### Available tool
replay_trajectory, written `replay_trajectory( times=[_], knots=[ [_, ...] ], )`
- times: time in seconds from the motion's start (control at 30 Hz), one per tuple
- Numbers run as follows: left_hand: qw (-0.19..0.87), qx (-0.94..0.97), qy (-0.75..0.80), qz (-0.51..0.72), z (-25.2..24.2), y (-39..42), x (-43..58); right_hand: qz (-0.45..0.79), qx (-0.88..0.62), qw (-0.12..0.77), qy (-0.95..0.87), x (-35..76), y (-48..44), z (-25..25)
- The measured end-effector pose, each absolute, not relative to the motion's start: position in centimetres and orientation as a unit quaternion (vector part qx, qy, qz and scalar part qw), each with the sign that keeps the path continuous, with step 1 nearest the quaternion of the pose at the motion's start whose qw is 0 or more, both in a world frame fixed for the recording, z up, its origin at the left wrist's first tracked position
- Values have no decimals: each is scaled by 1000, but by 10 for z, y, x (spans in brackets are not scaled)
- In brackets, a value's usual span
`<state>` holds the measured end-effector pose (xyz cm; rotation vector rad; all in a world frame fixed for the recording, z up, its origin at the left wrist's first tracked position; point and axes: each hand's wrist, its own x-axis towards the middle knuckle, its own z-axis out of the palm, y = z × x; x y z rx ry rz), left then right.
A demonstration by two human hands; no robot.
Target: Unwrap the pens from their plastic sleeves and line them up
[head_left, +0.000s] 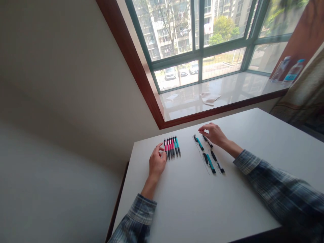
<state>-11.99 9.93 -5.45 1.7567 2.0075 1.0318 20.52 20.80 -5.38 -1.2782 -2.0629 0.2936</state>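
Pens with pink or teal barrels and black grips [172, 147] lie side by side in a neat row on the white table. Just left of that row rests my left hand [157, 162], fingers loosely curved and apart, its thumb close to the nearest pink pen. My right hand [213, 134] hovers over the far end of some pen parts, thumb and fingertips drawn together; anything between them is too small to make out. Below it lie a teal barrel [199, 144], another teal barrel [210, 163], black grips [214, 155] and thin refills [206, 165].
The white table [192, 202] stands against a wall, below a window sill [184, 106]. On the sill are a crumpled cloth [209, 98], a paper piece [172, 97] and two plastic bottles [293, 72]. A curtain [307, 81] hangs at the right.
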Motion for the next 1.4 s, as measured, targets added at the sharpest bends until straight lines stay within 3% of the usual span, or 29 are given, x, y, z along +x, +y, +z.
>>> replay_trajectory(
  times=[0.47,0.67,0.87,1.1,1.4],
  knots=[
    [102,614,695,361,-52,91,-114,132,-491,290,-811,188,222,-57],
    [91,657,638,390,-45,92,-97,105,-498,365,-779,206,219,-55],
    [43,768,563,302,-40,139,-50,97,-528,439,-720,233,218,-73],
    [-13,788,583,197,-54,191,-7,151,-543,456,-689,233,212,-78],
    [-40,798,571,190,-61,185,3,154,-521,465,-699,226,209,-76]
  ],
)
